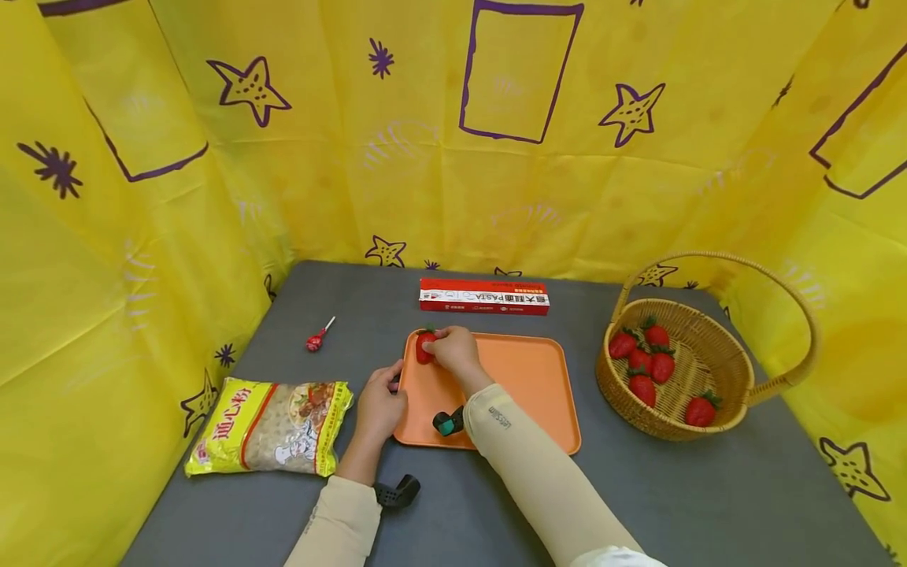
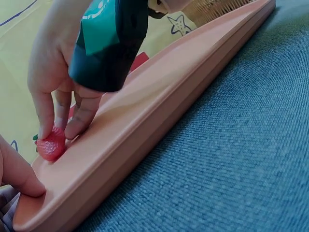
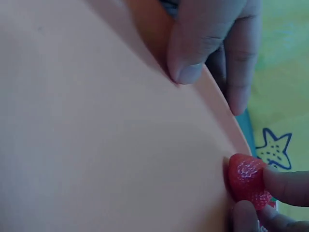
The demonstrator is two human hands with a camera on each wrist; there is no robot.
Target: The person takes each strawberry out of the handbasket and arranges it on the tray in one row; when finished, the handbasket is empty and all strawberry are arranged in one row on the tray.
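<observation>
In the head view an orange tray (image 1: 524, 386) lies on the dark table. My right hand (image 1: 459, 356) pinches a red strawberry (image 1: 423, 349) at the tray's far left corner. The right wrist view has the thumb and fingertips around this strawberry (image 3: 245, 175), close by the rim. My left hand (image 1: 379, 408) grips the tray's left edge, its thumb over the rim on the inner side and its fingers outside. A wicker basket (image 1: 634, 413) with a tall handle stands right of the tray, several strawberries (image 1: 662, 367) inside it.
A red pasta box (image 1: 484, 297) lies behind the tray. To the left are a yellow bag of pasta (image 1: 276, 425) and, farther back, a red lollipop (image 1: 315, 341). Yellow patterned cloth (image 1: 425, 181) encloses the table at the back and sides.
</observation>
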